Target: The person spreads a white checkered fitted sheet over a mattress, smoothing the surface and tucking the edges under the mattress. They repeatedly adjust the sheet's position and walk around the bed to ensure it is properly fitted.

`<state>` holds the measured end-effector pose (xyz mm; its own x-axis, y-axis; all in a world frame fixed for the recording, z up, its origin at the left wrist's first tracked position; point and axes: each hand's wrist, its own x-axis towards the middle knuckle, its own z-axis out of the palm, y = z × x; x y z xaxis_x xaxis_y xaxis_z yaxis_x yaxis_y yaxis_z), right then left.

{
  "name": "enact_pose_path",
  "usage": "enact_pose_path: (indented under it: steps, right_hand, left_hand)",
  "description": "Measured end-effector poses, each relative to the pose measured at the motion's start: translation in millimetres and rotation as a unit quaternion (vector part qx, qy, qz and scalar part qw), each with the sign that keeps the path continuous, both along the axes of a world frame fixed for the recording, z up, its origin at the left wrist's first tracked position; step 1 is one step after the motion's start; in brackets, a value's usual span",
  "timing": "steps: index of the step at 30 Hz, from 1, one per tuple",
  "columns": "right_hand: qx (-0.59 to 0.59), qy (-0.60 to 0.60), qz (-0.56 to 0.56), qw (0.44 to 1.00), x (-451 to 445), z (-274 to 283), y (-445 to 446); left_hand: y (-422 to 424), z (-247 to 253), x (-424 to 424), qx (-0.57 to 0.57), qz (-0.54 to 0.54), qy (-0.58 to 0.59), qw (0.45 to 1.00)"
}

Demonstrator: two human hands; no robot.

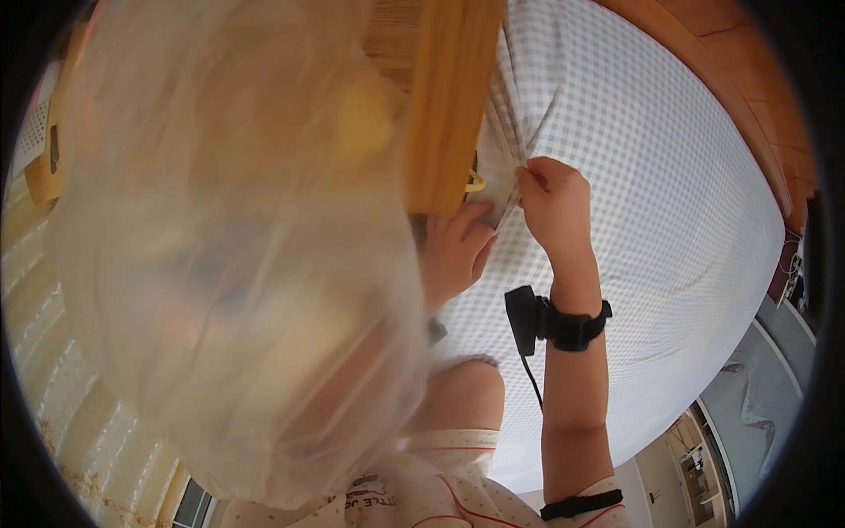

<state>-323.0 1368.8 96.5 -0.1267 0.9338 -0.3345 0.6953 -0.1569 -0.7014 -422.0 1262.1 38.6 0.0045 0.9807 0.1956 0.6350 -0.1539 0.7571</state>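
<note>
A gray-and-white checked bed sheet (647, 171) covers the mattress, with folds bunched along a wooden board (449, 105). My right hand (558, 198) pinches a fold of the sheet between thumb and fingers. Close by on the left, my left hand (459, 254) reaches to the sheet at the lower end of the board, fingers bent; whether it grips the cloth cannot be told. A yellow loop (475, 181) shows between board and sheet. A large translucent plastic bag (251, 251) with blurred contents hides much of the left side and part of my left forearm.
Yellowish curtains (86, 422) hang at the lower left. A wooden bed edge (739, 99) curves around the far side of the mattress. My knee (465, 396) rests at the near side of the bed. A black device with a cable (521, 320) is strapped to my right wrist.
</note>
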Motion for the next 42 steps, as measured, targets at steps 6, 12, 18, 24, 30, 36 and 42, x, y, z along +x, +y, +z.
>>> enact_pose_path:
  steps: [6,12,18,24,30,36,42]
  right_hand:
    - [-0.119,0.215,-0.223,0.943,20.5,14.6,-24.9]
    - [-0.151,0.605,-0.286,0.728,70.6,-6.6,-76.9]
    - [-0.232,0.375,-0.282,0.852,86.1,-9.5,-77.4]
    - [0.074,0.089,-0.015,0.993,53.7,-31.9,-2.6]
    - [0.127,0.111,-0.144,0.975,71.5,-14.8,42.4]
    - [-0.048,0.366,-0.716,0.593,213.5,-75.2,-69.1]
    - [-0.072,0.225,-0.599,0.766,204.2,-53.2,-80.5]
  left_hand:
    - [3.0,12.1,-1.6,-0.025,-0.004,-0.046,0.999]
    - [2.0,-14.1,4.2,-0.203,0.105,-0.267,0.936]
    - [35.4,-18.5,11.1,-0.224,0.123,-0.149,0.955]
    - [61.6,-43.1,16.5,-0.115,0.146,-0.021,0.982]
    - [71.2,-28.4,25.4,-0.177,0.157,-0.148,0.960]
    - [80.7,-27.6,19.1,-0.264,0.167,-0.168,0.935]
    - [90.1,-36.7,28.5,-0.224,0.239,-0.159,0.931]
